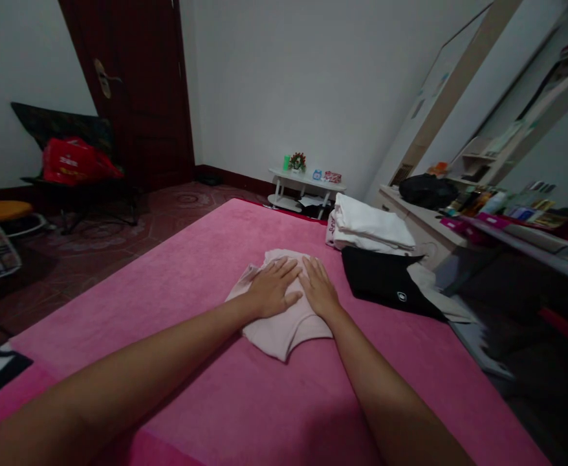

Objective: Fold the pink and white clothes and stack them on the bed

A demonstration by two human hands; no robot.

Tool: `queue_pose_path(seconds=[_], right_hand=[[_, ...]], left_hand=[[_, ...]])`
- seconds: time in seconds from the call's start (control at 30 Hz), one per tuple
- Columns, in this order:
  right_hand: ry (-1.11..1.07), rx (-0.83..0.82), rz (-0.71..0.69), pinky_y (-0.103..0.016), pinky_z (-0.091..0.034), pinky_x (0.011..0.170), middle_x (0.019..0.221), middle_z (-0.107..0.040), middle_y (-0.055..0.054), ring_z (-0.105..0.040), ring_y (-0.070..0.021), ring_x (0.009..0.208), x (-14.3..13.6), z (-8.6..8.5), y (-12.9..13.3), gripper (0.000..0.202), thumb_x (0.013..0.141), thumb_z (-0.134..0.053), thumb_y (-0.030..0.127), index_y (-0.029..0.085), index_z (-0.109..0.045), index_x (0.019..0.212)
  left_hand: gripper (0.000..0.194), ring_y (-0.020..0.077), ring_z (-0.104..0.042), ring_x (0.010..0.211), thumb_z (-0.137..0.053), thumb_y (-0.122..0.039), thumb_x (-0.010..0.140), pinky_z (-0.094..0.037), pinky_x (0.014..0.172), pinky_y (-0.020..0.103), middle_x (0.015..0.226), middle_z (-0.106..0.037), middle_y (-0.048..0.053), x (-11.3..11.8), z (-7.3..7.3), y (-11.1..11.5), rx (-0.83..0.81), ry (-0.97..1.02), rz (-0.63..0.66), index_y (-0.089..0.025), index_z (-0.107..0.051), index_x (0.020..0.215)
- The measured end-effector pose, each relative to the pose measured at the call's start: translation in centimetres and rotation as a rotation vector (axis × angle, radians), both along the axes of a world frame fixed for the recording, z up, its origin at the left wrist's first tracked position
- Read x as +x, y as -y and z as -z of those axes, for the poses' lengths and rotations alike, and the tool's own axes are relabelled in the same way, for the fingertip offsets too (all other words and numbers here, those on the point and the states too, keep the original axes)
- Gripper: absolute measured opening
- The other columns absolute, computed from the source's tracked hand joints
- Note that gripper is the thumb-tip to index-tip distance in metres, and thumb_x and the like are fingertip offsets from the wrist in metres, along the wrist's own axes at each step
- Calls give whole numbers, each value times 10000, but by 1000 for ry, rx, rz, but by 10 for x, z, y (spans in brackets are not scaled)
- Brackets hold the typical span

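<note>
A pale pink garment [284, 333], partly folded, lies on the pink bed cover [177, 259]. Flat on its upper part rests my left hand [275, 288], fingers stretched out. Beside it, my right hand [319, 288] presses on the garment's right side, also with fingers extended. The fingertips of both hands come close together near the middle of the cloth. Parts of the garment are hidden under the palms. To the right of my right hand lies a folded black garment [376, 275] with a small light logo.
Folded white clothes [374, 223] are stacked behind the black garment. A dresser [422, 220] with bottles and a black bag [428, 191] stands at the right. A small white table [308, 179] is beyond the bed. At left, a chair holds a red bag [77, 162].
</note>
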State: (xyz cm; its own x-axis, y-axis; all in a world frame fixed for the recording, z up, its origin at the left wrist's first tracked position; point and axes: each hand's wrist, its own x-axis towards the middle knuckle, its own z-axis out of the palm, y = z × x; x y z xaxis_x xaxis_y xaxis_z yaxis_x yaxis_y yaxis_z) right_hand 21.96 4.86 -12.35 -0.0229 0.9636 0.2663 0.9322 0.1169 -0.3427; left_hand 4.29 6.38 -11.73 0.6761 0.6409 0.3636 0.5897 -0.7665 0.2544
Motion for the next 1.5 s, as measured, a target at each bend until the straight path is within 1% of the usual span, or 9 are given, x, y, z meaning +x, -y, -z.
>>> queue_pose_path(seconds=[0.17, 0.33, 0.5, 0.63, 0.8, 0.93, 1.1, 1.3, 1.5], right_hand=[[11, 91, 67, -429, -217, 1136, 1519, -329, -102, -228, -248, 1418, 4, -4, 9, 522, 961, -330, 344, 157, -363, 1447], [-45, 288, -78, -350, -348, 1010, 1223, -603, -95, -508, -211, 1157, -29, -38, 41, 294, 924, -421, 287, 176, -615, 1116], [179, -129, -379, -316, -415, 695, 927, -657, -49, -599, -209, 784, -86, -74, 93, 453, 690, -682, 593, 210, -641, 929], [340, -236, -365, -310, -389, 680, 1010, -657, -105, -617, -242, 845, -100, -79, 109, 412, 705, -728, 400, 171, -629, 1032], [105, -253, -389, -265, -354, 636, 839, -695, -47, -616, -179, 768, -93, -81, 104, 114, 800, -615, 273, 199, -678, 858], [-228, -356, -561, -235, -388, 593, 728, -691, -4, -604, -137, 658, -84, -79, 80, 173, 781, -641, 360, 204, -712, 800], [-224, 72, -133, -324, -453, 888, 1109, -682, -88, -624, -205, 990, -42, -70, -4, 319, 790, -602, 274, 171, -676, 1083], [-55, -401, -217, -340, -373, 1047, 1419, -468, -163, -480, -273, 1267, 5, -79, -79, 914, 542, -834, 422, 135, -511, 1348], [-203, -789, -93, -331, -525, 733, 1028, -711, -131, -675, -260, 868, 15, -90, -74, 698, 422, -870, 480, 148, -709, 1015]], left_hand=[[612, 275, -264, 1412, -313, -507, 953, -226, 1139, 449, 1549, -253, 108, -33, 6, -29, -163, 32, -160, -203, -289, 1484], [534, 240, -478, 1279, -451, -400, 898, -334, 1101, 384, 1390, -511, 128, -68, 14, -50, -381, 339, -52, -124, -500, 1353], [452, 249, -603, 1121, -601, -283, 782, -441, 1015, 404, 1229, -641, 124, -74, 16, -54, -543, 594, 2, -110, -631, 1199], [428, 243, -609, 1110, -618, -233, 762, -435, 1020, 409, 1211, -653, 115, -72, 13, -52, -536, 593, -22, -115, -645, 1173], [422, 242, -624, 1079, -573, -353, 833, -465, 979, 387, 1194, -661, 117, -70, 10, -47, -530, 606, -23, -111, -646, 1171], [561, 263, -593, 1130, -656, -456, 775, -435, 1011, 397, 1256, -626, 114, -68, 10, -43, -495, 537, -57, -137, -613, 1235], [746, 282, -569, 1165, -729, -512, 693, -415, 1036, 405, 1296, -590, 148, -68, 8, -39, -419, 463, -41, -118, -558, 1303], [704, 269, -555, 1189, -755, -412, 696, -399, 1057, 411, 1330, -563, 149, -67, 5, -39, -474, 522, 68, -122, -553, 1305], [637, 257, -542, 1207, -724, -395, 731, -390, 1071, 407, 1332, -568, 112, -68, 2, -40, -512, 546, 119, -169, -561, 1304]])
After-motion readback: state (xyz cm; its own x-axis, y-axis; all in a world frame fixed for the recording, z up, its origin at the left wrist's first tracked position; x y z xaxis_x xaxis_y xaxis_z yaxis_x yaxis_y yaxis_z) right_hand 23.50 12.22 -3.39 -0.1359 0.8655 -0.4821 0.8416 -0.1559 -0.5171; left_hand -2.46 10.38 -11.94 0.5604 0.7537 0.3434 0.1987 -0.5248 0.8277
